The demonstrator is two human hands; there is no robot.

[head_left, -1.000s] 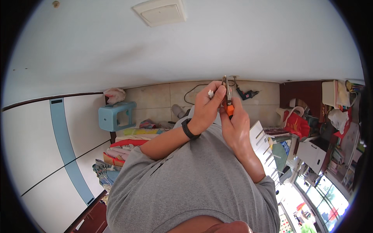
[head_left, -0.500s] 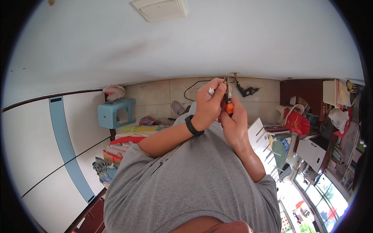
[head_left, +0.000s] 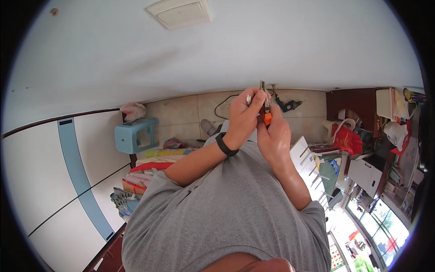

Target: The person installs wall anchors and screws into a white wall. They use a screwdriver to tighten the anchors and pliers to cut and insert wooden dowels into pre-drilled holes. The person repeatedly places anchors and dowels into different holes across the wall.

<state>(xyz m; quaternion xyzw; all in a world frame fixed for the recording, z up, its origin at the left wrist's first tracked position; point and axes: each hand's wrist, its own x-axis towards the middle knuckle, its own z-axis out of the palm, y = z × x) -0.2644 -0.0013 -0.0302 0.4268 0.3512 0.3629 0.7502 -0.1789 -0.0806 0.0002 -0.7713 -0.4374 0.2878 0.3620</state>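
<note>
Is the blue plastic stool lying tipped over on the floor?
No, the blue stool stands upright on the tiled floor, beside a pile of folded cloth, well away from both hands.

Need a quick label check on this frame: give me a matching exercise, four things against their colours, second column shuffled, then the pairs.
Things:
1. plastic stool
2. wristband
3. handle of the pliers held in both hands
4. shopping bag at the right

Colours:
A. black
B. red
C. light blue
D. orange

Pairs: 1-C, 2-A, 3-D, 4-B
</note>
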